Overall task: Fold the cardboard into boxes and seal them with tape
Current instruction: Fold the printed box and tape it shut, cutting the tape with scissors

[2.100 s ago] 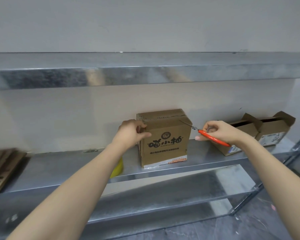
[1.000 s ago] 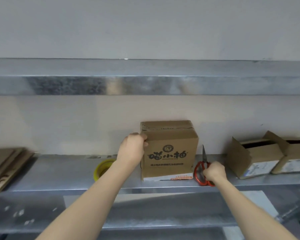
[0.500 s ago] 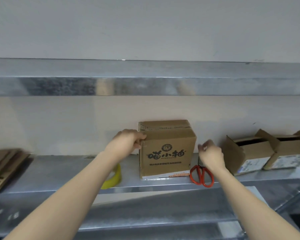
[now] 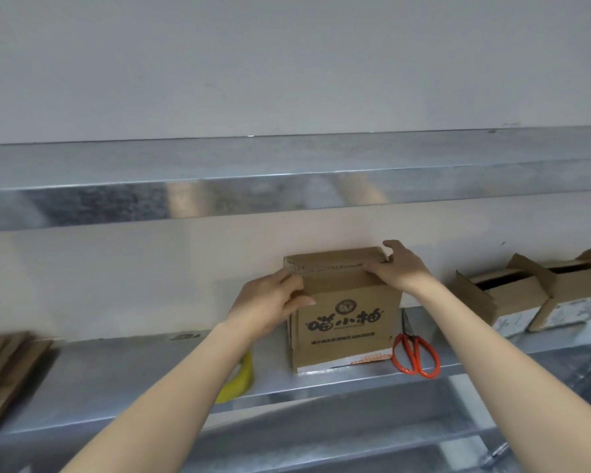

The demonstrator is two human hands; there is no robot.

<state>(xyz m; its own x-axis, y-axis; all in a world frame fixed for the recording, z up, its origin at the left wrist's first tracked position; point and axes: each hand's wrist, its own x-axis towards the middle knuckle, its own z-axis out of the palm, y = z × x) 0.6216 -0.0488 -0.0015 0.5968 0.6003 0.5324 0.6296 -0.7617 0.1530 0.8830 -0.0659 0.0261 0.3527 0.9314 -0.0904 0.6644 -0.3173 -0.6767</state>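
Pressing taped top seam: right hand (image 4: 398,268), scissors (image 4: 415,353) now dropped on shelf (image 4: 151,370), lies spread on box (image 4: 343,319); left hand (image 4: 270,302) grips corner. Seal probably finished.

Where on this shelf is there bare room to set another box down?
Widest bare patch: the shelf between the flat cardboard stack and the yellow tape roll. A narrower gap lies between the scissors and the open boxes. Around the printed box it is crowded.
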